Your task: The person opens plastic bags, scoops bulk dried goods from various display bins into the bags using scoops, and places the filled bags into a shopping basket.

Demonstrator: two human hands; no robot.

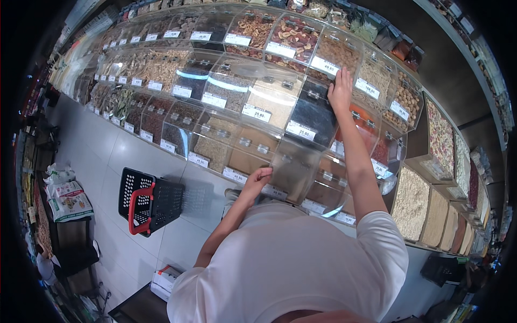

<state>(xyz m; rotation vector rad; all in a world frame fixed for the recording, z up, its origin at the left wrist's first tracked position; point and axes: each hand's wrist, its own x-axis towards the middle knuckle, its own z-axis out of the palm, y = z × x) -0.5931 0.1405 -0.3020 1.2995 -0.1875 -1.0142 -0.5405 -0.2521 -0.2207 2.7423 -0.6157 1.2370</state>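
Tiered clear plastic bulk bins with hinged lids stand before me. My right hand reaches forward, fingers extended, at the lower front edge of a bin of brown dried fruit, by its price tag. It seems to touch the bin and holds nothing visible. Just below it lies a bin of dark black goods; orange packets or goods are beside my forearm. My left hand, fingers partly curled, is at the front of the lowest row, over a bin with a brown interior. No object shows in it.
A black shopping basket with a red handle stands on the tiled floor at left. A clear scoop lies on the middle row. Open bins of grain-like goods are at right. White printed bags rest on a dark stand at far left.
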